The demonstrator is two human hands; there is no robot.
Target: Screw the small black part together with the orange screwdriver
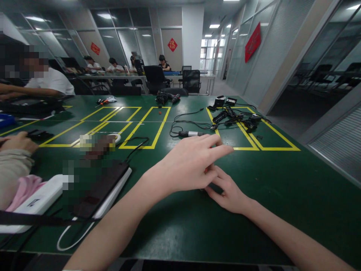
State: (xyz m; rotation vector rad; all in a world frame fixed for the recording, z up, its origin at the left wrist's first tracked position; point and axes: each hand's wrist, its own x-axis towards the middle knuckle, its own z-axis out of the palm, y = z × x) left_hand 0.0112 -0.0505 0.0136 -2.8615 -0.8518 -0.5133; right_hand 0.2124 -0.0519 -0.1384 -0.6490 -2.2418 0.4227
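My left hand (188, 162) reaches across in front of me, palm down, with one finger stretched to the right and the others bent. Just below and to the right, my right hand (229, 192) meets it, its thumb and fingers pinched together near the table. A small reddish spot shows between the hands, but what they hold is mostly hidden. Behind my left hand lies a black corded tool with a silver band, like an electric screwdriver (191, 134), its cable looping toward the back.
Yellow tape outlines mark the green table (282, 192). Black parts and cables (231, 116) lie at back right, a dark cable bundle (166, 97) behind. To the left are a dark flat case (98, 192), a white device (36, 203) and another person's hand (18, 145).
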